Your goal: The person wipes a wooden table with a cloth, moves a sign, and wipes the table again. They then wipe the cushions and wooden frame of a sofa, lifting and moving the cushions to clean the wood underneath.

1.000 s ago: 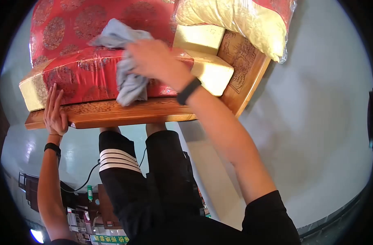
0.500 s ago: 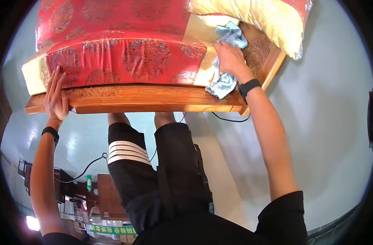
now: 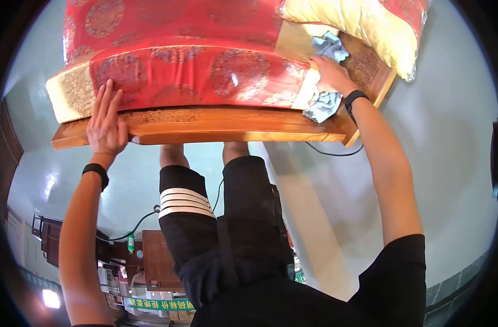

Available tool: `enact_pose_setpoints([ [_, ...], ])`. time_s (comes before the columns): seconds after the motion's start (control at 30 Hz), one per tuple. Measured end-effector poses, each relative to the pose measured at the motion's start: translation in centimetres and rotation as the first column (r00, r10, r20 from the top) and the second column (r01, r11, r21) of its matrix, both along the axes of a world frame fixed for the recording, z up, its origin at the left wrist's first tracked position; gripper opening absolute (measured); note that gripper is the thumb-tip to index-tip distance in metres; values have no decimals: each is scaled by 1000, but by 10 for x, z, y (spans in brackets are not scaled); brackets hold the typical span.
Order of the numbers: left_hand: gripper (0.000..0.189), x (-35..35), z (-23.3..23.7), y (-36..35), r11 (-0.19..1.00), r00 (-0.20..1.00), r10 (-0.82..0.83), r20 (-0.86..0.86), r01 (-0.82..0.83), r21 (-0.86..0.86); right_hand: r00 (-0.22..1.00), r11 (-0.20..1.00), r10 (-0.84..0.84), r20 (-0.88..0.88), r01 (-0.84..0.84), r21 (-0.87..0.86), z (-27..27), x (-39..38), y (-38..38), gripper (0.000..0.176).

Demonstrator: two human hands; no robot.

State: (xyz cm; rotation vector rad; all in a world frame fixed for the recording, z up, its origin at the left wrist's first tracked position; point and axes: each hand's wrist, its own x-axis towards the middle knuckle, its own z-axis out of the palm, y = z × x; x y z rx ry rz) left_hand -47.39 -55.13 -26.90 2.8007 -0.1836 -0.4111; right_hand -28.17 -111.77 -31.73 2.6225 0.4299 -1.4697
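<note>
A red cushion (image 3: 189,73) with round woven medallions and pale yellow ends lies on a carved wooden bench seat (image 3: 222,122). My left hand (image 3: 108,122) rests with fingers stretched out against the cushion's front face near its left end, its heel at the wooden edge. At the cushion's right end, my right hand (image 3: 333,75) presses a grey-blue cloth (image 3: 323,107) against the yellow end and the wood. The cloth bulges out above and below the hand, and my right fingertips are partly hidden.
A yellow and red pillow (image 3: 363,27) in clear plastic sits at the upper right. A black cable (image 3: 336,153) shows under the bench. Grey-blue floor (image 3: 445,163) surrounds it. Dark wooden furniture (image 3: 159,256), a green bottle (image 3: 131,243) and a green banner (image 3: 159,304) appear behind my legs.
The whole scene has shifted right in view. The cushion appears slightly farther right over the bench, and my left hand has moved right with it. My right hand stays on the cloth.
</note>
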Motion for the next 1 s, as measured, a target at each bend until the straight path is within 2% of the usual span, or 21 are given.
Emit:
enact_pose_setpoints([
  [0.07,65,1,-1,1,1000,1000,-6,11,6,26,996,999,45,-74,-45,3,-2,9,0,96],
  [0.1,63,0,-2,2,1000,1000,15,3,-15,24,991,990,133,-29,-132,44,-15,8,-12,99],
  [0.13,63,0,-3,2,1000,1000,16,8,-16,22,991,990,135,-24,-134,42,-9,11,-7,99],
  [0.2,61,1,-3,4,999,999,31,14,-32,31,949,950,294,-114,-303,-68,4,20,11,101],
  [0.27,58,4,0,3,997,995,76,-64,-75,13,929,928,366,-45,-368,-55,10,20,24,96],
  [0.33,58,5,-1,4,996,990,87,-113,-88,0,885,872,448,-130,-464,-154,14,19,31,95],
  [0.37,58,8,0,4,997,991,79,-108,-80,-3,858,852,505,-90,-513,-108,10,17,27,91],
  [0.43,60,13,4,3,996,972,87,-217,-87,13,859,852,503,-99,-512,-109,5,19,21,87],
  [0.5,61,14,4,4,997,965,79,-252,-80,5,854,850,508,-108,-518,-99,5,14,17,84],
  [0.57,64,19,5,4,998,950,63,-307,-65,3,883,873,463,-79,-469,-133,10,11,19,95],
  [0.6,64,20,5,6,998,950,65,-305,-65,9,883,874,463,-75,-469,-128,9,13,20,95],
  [0.67,64,20,4,5,999,944,47,-326,-46,13,861,854,501,-89,-509,-114,12,17,23,80],
  [0.7,64,20,5,4,999,944,42,-327,-39,15,854,850,510,-106,-519,-95,12,19,24,82],
  [0.8,58,15,4,4,999,955,26,-295,-18,29,827,829,550,-117,-558,-44,10,25,20,84],
  [0.87,52,7,-3,8,998,991,5,-135,-14,-66,817,818,574,-54,-575,4,6,27,10,83],
  [0.9,42,4,-5,8,996,998,-9,-69,3,-87,813,815,580,-55,-580,20,3,29,7,81],
  [0.93,41,2,-7,10,997,998,-50,-35,48,-58,811,813,582,-63,-581,34,5,27,5,79],
  [0.97,40,3,-4,8,997,998,-60,-21,59,-47,837,837,545,-39,-542,71,12,27,8,64],
  [1.0,39,6,0,5,997,998,-70,-2,70,-35,845,845,533,-40,-530,63,12,21,4,64],
])
